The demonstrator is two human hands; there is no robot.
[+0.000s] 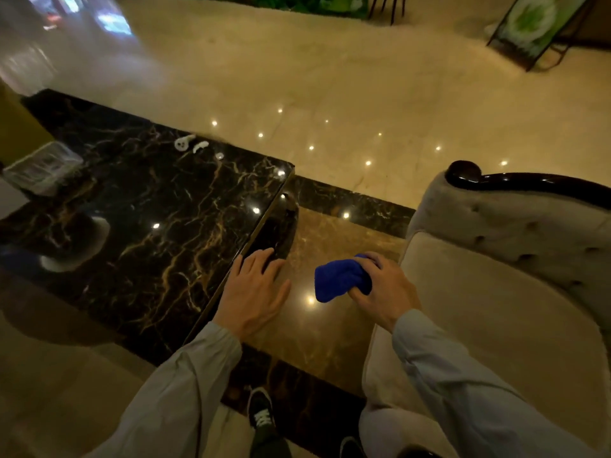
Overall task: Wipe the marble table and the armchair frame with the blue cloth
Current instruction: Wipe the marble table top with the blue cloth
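Observation:
The dark marble table (158,226) with gold veins fills the left and centre. My left hand (256,289) rests flat on its right edge, fingers spread, holding nothing. My right hand (383,289) grips the bunched blue cloth (340,279) in the gap between the table and the armchair, above the floor. The armchair (496,292) stands at the right, with beige tufted upholstery. Its glossy dark wooden frame (515,181) runs along the top of the arm.
A clear plastic box (43,170) sits at the table's far left. Small white items (190,145) lie near its far edge. A framed green sign (535,28) stands on the polished floor at the far right. My shoes (261,411) are below.

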